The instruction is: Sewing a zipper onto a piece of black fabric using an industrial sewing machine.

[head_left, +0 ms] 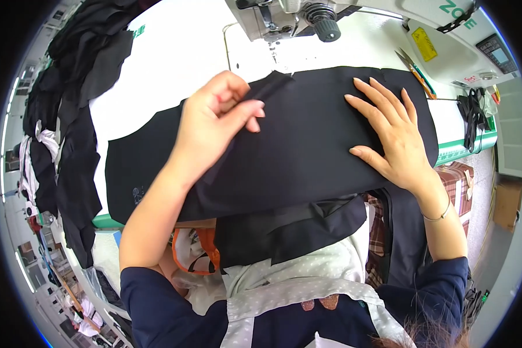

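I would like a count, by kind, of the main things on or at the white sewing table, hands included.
Hands: 2, the left hand pinching a narrow black strip, the right hand flat on the large black fabric panel
Black fabric pieces under the hands: 2
Sewing machine: 1
Scissors: 1
Pile of dark fabric at the left edge: 1
Total: 7

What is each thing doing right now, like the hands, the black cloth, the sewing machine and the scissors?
left hand: pinching a narrow black strip.
right hand: open, flat on the black fabric panel.
black fabric panel: spread across the table.
sewing machine: nothing under its needle.
scissors: lying untouched, closed.
pile of black pieces: heaped at left.
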The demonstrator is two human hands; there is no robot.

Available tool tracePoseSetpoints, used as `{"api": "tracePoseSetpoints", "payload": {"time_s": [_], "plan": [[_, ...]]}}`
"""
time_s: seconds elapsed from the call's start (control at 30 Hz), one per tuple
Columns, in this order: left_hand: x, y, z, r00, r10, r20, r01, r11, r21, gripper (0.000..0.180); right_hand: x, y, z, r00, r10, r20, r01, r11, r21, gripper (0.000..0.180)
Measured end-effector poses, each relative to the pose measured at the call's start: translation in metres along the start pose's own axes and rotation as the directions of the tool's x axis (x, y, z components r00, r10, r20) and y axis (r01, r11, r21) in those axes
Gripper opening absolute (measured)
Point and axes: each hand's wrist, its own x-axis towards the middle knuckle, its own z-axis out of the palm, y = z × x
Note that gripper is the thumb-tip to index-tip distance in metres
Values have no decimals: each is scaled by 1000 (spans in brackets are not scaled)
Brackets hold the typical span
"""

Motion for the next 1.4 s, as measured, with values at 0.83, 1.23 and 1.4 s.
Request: {"api": "tracePoseSetpoints", "payload": {"time_s": [0.83, 1.23, 1.4], "plan": [[18, 5, -16, 982, 182, -49, -128, 835, 535, 26, 75, -13, 30, 902, -153, -403, 331, 845, 420, 15], [26, 14, 4, 996, 1, 94, -78, 554, 829, 29, 77, -9, 30, 892, -266, -365, 397, 847, 353, 21], [29, 15, 3, 995, -48, 88, -46, 563, 825, 25, 76, -10, 30, 895, -300, -330, 405, 856, 320, 20]]}}
